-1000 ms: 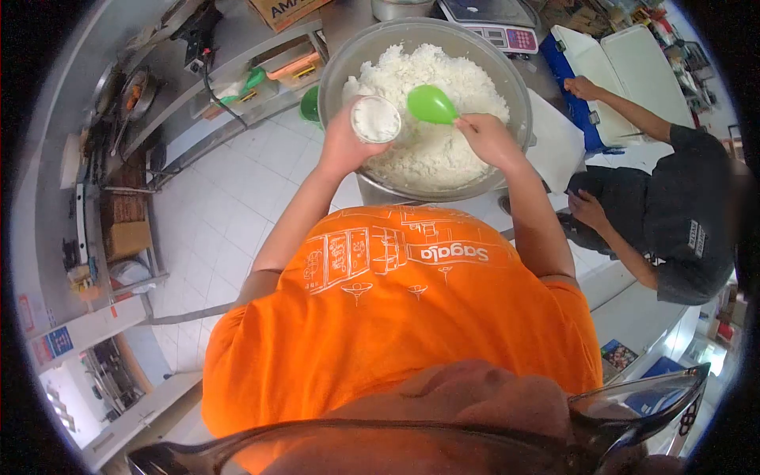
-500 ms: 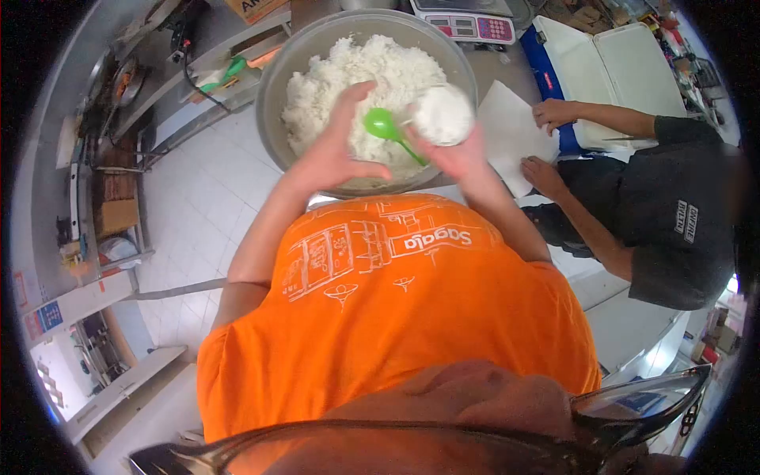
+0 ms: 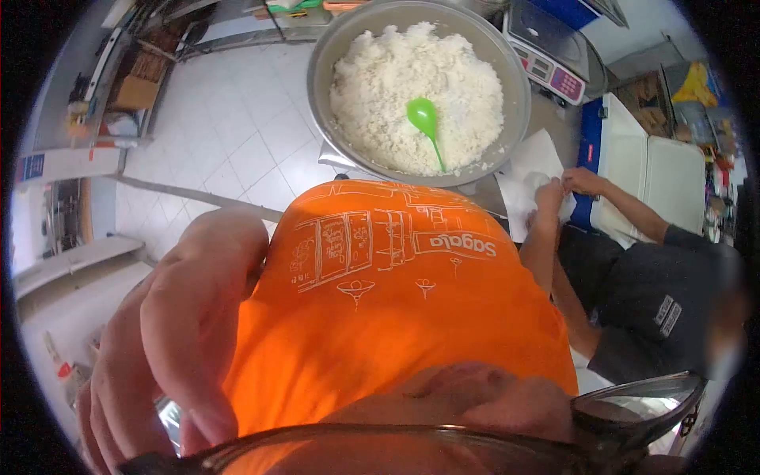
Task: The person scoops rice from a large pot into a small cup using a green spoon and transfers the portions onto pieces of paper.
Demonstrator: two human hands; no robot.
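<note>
My left hand (image 3: 178, 324) is raised close to the camera at the left. Its loosely bent fingers are apart, and nothing shows in them. Past the right side of my orange shirt, my right hand (image 3: 548, 196) is over a sheet of white paper (image 3: 518, 210). Its fingers are closed at a small whitish bowl (image 3: 535, 180), partly hidden by the hand. A large grey metal pot (image 3: 318, 87) holds a heap of white rice (image 3: 380, 95). On the rice lies a green spoon (image 3: 423, 119), its thin handle pointing towards me.
A co-worker's hand (image 3: 584, 181) touches the paper's right side near my right hand; the co-worker's other forearm passes behind mine. A scale (image 3: 550, 75) stands right of the pot. Beyond the paper is an open blue-and-white cooler (image 3: 625, 150). Shelving (image 3: 138, 91) is at the left.
My left hand has left the rice and come up near my face. My right hand has carried the bowl from above the pot to the paper. The spoon stays in the rice.
</note>
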